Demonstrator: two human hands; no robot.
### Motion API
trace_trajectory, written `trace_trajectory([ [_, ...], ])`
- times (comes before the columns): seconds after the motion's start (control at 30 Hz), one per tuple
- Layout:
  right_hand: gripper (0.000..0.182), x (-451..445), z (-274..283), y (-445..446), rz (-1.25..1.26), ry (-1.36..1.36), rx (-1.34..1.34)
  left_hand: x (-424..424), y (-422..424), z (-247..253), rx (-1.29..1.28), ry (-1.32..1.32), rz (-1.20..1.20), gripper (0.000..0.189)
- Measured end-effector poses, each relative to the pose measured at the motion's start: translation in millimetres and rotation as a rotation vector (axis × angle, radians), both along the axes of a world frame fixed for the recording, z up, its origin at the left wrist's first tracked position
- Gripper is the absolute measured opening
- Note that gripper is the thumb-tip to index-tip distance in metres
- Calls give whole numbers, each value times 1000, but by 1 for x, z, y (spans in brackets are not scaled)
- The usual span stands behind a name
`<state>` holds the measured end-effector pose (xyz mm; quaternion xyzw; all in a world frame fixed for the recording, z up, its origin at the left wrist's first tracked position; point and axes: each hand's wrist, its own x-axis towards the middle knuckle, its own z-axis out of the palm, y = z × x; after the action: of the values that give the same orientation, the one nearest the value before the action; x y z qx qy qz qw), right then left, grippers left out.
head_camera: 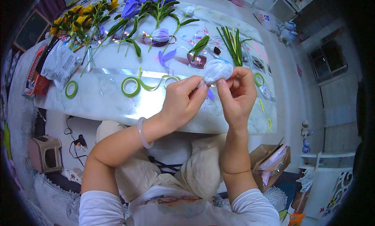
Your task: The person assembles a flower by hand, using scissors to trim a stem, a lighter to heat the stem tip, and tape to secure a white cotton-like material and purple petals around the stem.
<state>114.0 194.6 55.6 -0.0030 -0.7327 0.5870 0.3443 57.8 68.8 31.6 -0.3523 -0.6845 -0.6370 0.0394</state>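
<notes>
A pale white, fuzzy flower head (218, 70), rounded like a tulip bud, is held above the table between my hands. My left hand (181, 101) pinches its narrow end between thumb and forefinger. On its wide end rest the thumb and fingers of my right hand (238, 97). Just beyond lie a green fuzzy leaf (199, 46), a tinted lens-like piece (197, 61) and a bundle of green stems (233, 47). Purple fuzzy petals (167, 57) lie to the left. A roll of green floral tape (130, 87) sits left of my left hand, its strip trailing towards another roll (172, 78).
Purple flowers (130, 9) and yellow flowers (78, 17) cover the far left of the marbled table (102, 105). A plastic packet (61, 63) leans by a red box (39, 82). More green tape rolls (71, 89) lie around. A cardboard box (271, 164) stands right of my legs.
</notes>
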Motion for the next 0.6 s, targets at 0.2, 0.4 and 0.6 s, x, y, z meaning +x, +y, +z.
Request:
trace_trajectory([
  [0.2,40,-5,5,8,79,143,1,0,-4,1,-15,12,-1,12],
  [0.4,33,-9,-2,8,321,154,-328,2,-2,5,-8,12,-34,13],
  [0.6,13,-8,-5,9,211,174,-284,0,-3,0,-34,31,-29,9],
])
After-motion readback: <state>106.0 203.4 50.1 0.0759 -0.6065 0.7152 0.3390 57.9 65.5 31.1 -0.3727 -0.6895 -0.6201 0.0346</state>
